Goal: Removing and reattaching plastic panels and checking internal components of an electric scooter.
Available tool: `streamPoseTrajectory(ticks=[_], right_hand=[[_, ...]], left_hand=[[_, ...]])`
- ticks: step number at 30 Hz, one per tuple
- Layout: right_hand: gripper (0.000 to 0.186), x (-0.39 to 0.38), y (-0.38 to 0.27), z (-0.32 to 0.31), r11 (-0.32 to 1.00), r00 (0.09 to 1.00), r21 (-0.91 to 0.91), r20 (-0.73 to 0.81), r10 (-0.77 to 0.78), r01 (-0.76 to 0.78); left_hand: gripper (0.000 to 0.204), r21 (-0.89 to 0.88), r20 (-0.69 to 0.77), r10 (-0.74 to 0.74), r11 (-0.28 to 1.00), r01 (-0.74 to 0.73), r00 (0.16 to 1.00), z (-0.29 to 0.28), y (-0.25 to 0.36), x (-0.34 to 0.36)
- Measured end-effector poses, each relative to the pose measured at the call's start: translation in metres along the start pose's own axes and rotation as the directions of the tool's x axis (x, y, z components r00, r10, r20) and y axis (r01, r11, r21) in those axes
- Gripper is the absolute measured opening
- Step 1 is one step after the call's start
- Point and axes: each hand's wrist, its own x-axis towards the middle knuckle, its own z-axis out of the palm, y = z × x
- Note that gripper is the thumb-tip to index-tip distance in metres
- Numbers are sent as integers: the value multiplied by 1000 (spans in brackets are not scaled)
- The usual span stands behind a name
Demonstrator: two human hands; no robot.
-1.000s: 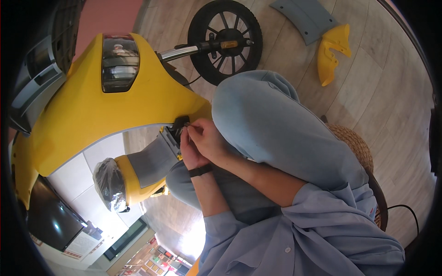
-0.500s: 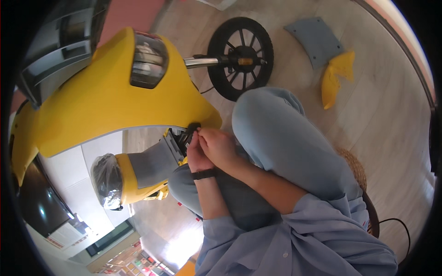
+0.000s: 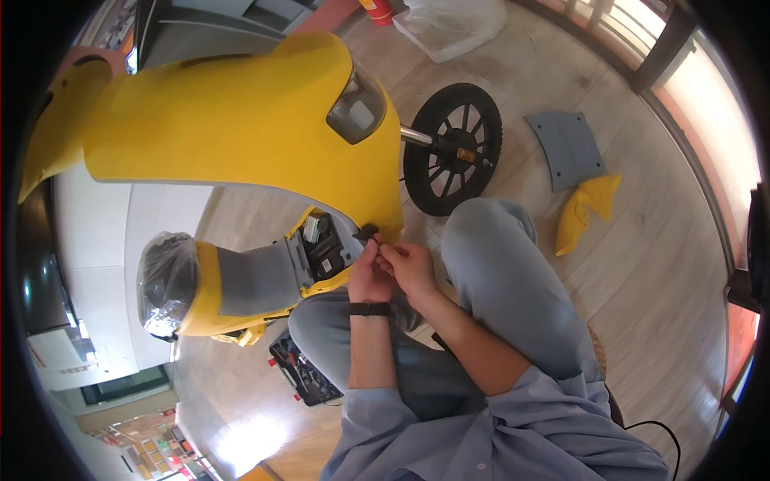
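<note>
A yellow scooter (image 3: 241, 120) with a grey footboard (image 3: 261, 280) stands before me on my left. My left hand (image 3: 370, 276), with a black band at the wrist, pinches a small black part (image 3: 367, 232) at the lower edge of the yellow front body. Close against it, my right hand (image 3: 411, 268) has its fingers drawn together by the same part; what lies between its fingertips is too small to tell. Beside my hands an open bay (image 3: 325, 248) in the footboard shows black components. The front wheel (image 3: 453, 150) sticks out beyond the body.
A grey panel (image 3: 565, 152) and a yellow cover piece (image 3: 587, 212) lie on the floor at right. An open toolbox (image 3: 303, 373) sits by my left knee. Plastic film wraps the seat (image 3: 168, 276). A white bag (image 3: 453, 28) and a red container (image 3: 377, 11) are at the far side.
My view has shifted, so the open bay, toolbox and white bag now show. Both hands stay together at the small black part, with the right fingers slightly farther from the left.
</note>
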Motion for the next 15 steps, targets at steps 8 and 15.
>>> streamPoseTrajectory(ticks=[8, 15], right_hand=[[16, -10, -19, 7, 919, 953, -324, -127, -277, 224], [14, -17, -22, 9, 787, 871, -500, -120, -476, 361]], left_hand=[[22, 149, -155, 221, 969, -198, 963, 17, -19, -4], [18, 48, -129, 113, 993, -107, 985, 18, -12, -4]])
